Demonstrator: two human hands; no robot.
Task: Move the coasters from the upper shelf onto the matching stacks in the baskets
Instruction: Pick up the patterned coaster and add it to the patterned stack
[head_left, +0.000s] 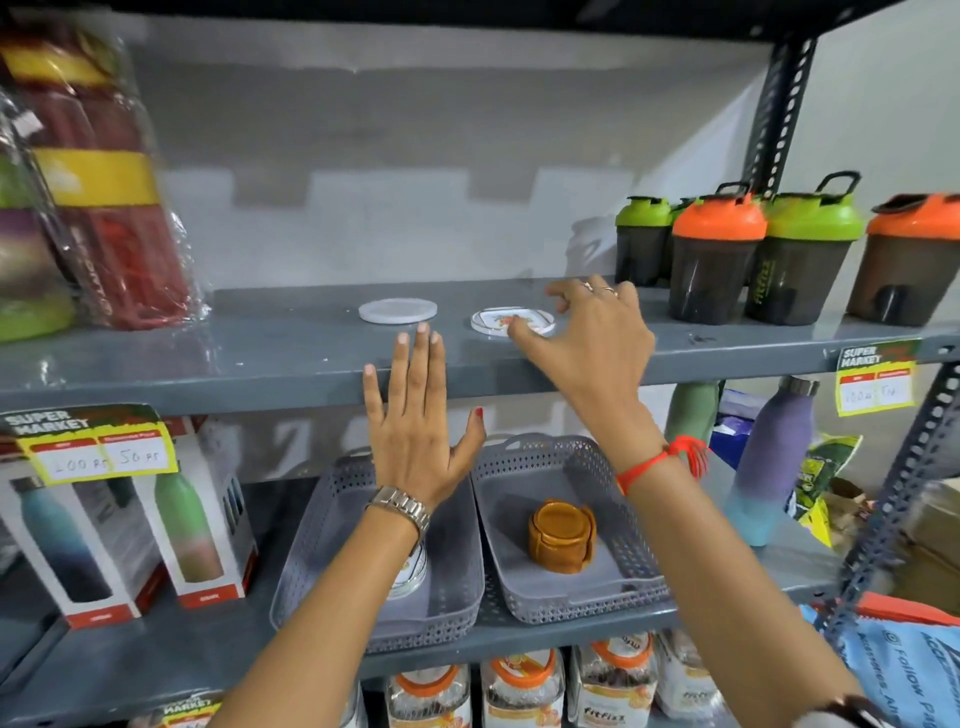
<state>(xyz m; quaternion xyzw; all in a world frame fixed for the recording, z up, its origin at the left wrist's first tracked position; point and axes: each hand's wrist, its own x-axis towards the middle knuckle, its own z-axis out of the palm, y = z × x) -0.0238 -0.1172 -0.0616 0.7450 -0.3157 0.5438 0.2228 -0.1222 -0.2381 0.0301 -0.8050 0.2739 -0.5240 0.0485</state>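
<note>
Two round coasters lie on the upper grey shelf (260, 358): a plain white coaster (397, 310) on the left and a white coaster with an orange print (506, 319) to its right. My right hand (587, 332) hovers over the printed coaster with fingers spread, thumb tip at its near edge. My left hand (415, 421) is flat and open in front of the shelf edge, holding nothing. On the shelf below stand two grey baskets: the left basket (332, 545) holds a white printed stack (413, 571), partly hidden by my left forearm, and the right basket (587, 457) holds a brown coaster stack (562, 535).
Shaker bottles (717, 254) with green and orange lids stand at the upper shelf's right. Wrapped red bottles (104, 208) lean at its left. Boxed bottles (83, 545) stand left of the baskets, a purple-blue bottle (769, 467) to their right. Jars (519, 686) fill the lowest shelf.
</note>
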